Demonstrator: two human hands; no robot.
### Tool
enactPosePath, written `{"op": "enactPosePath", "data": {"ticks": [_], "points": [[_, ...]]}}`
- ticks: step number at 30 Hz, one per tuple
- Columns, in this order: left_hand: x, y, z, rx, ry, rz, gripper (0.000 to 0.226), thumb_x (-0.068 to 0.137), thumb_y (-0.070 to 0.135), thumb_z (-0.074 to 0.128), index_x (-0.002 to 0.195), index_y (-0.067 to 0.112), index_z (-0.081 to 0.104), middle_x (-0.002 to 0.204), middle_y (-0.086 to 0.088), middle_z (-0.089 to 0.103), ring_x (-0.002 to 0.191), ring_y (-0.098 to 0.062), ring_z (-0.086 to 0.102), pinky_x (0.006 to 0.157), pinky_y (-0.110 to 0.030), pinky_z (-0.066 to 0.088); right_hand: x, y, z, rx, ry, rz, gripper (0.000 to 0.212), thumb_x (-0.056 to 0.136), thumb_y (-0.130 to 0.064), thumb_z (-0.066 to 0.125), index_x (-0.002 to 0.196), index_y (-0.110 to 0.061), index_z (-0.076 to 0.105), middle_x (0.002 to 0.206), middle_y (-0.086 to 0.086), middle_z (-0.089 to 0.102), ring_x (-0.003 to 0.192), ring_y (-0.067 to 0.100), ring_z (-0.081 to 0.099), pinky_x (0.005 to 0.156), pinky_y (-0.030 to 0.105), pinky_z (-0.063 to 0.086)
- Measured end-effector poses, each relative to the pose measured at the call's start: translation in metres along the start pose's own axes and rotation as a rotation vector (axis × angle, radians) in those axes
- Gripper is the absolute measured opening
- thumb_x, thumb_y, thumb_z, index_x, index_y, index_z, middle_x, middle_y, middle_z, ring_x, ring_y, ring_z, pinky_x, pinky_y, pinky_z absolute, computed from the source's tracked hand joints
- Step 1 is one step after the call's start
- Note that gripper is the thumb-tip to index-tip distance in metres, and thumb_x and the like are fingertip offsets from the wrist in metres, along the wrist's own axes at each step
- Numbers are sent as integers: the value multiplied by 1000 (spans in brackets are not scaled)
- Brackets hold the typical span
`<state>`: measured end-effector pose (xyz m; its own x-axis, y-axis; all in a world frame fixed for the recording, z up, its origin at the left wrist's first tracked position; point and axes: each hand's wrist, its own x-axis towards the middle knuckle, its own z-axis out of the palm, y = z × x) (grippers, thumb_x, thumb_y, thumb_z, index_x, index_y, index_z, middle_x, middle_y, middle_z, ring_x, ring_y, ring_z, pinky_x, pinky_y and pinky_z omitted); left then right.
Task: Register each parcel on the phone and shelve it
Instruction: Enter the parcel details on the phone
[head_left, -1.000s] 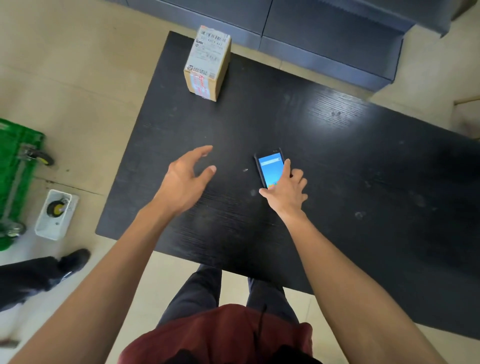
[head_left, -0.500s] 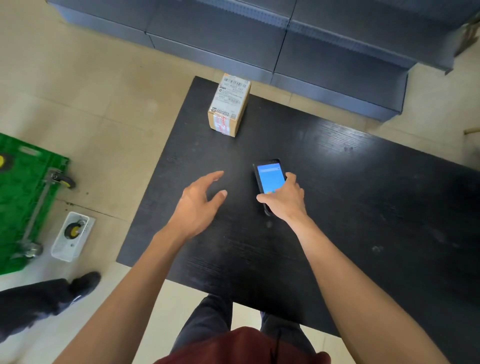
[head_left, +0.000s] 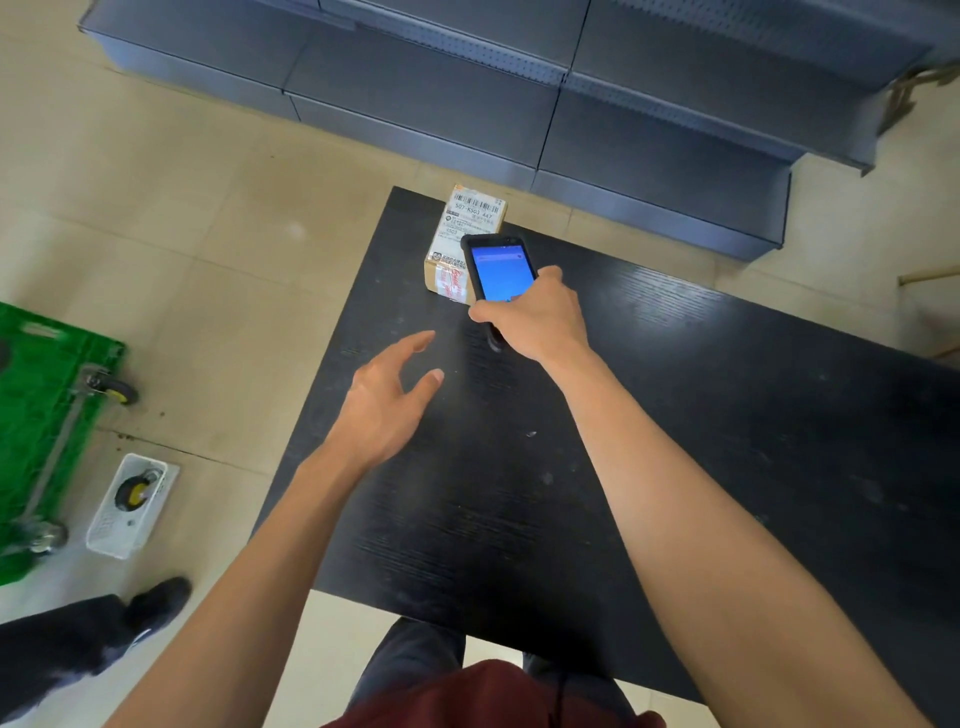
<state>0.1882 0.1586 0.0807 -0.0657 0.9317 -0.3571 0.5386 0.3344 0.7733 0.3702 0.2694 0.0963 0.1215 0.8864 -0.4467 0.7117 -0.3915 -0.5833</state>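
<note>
A small cardboard parcel with a white barcode label on top stands at the far left corner of the black table. My right hand grips a black phone with a lit blue screen, held up over the near side of the parcel and hiding part of it. My left hand hovers above the table to the left, fingers spread and relaxed, holding nothing.
Grey metal shelving runs along the far side behind the table. A green wheeled trolley and a white basket sit on the floor at left. Another person's leg and shoe are at lower left.
My right hand picked the phone up off the table and carried it forward over the parcel. My left hand stayed open. My head moved back, showing more shelving.
</note>
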Motion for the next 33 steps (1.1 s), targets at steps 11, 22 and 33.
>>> {"op": "enactPosePath", "data": {"ticks": [11,22,33], "points": [[17,-19,-13,-40,-2,7,47,97,36,62,143,35,53,142,15,58,128,-4,54,110,-44,46,-4,-1,8,-14,-10,43,70,65,-51,84,112,-17,45,98,-3,51,91,17,60,70,33,55],[19,-16,-14,-50,-34,14,47,99,33,61,145,30,52,144,12,57,134,-6,50,113,-44,42,-9,-2,2,-5,-37,80,67,70,-48,84,114,-17,45,105,2,55,89,14,60,61,26,45],[19,-13,-10,-42,-39,15,46,99,33,61,144,33,53,143,13,57,132,-7,51,112,-45,44,-26,-8,-24,26,-62,99,62,61,-55,80,101,-13,59,93,-2,61,75,11,60,54,26,38]]}}
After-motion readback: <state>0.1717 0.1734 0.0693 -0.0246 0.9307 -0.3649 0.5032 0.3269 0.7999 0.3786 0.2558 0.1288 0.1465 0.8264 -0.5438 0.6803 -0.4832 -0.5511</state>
